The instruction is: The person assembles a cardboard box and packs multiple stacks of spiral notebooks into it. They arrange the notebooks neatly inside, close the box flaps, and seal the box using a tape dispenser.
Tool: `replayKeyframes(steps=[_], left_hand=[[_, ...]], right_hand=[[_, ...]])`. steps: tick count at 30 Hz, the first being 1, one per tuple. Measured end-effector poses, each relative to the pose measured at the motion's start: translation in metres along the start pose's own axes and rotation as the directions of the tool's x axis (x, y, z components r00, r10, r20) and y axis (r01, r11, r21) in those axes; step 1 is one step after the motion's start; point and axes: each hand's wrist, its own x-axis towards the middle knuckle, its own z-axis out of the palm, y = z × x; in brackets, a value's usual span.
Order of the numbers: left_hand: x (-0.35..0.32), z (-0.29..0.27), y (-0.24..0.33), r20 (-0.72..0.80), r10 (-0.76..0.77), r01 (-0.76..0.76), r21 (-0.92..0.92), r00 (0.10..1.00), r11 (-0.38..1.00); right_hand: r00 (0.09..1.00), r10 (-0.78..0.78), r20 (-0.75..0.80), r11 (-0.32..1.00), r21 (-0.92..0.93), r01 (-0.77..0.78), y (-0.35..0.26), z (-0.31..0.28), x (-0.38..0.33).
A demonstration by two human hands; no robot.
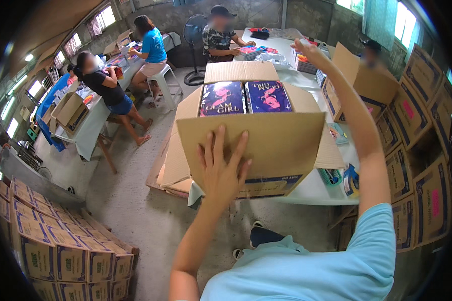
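Left hand (220,173) is pressing flat, fingers spread, on near wall of open cardboard box (266,145), not gripping. Box is sitting on counter (311,190) edge, flaps out; brown w/ blue print strip low on front. Two purple packs (246,98) w/ pink figure lying side by side on top inside. Right hand (306,49) is reaching far over box; can't tell if clenched. Stacked printed cartons (60,251) lower left, more (422,150) along right.
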Motion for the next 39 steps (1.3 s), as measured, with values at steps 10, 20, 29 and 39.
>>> replayKeyframes(steps=[10,20,29,39], left_hand=[[0.018,0.043,-0.064,0.540,-0.147,0.139,0.056,0.829,0.989],[0.026,0.037,-0.066,0.567,-0.162,0.147,0.073,0.807,0.986],[-0.083,0.029,-0.308,0.355,-0.769,0.847,-0.215,0.532,0.486],[0.054,0.037,-0.177,0.503,-0.031,0.218,-0.318,0.864,0.923]], right_hand=[[0.734,0.679,0.008,0.462,0.772,-0.436,0.061,0.208,0.061],[0.720,-0.104,0.686,0.978,-0.061,0.200,-0.146,0.136,-0.024],[0.835,-0.325,0.445,0.921,-0.053,0.386,-0.156,0.172,-0.095],[0.868,-0.257,0.424,0.936,-0.115,0.333,-0.158,0.161,-0.100]])
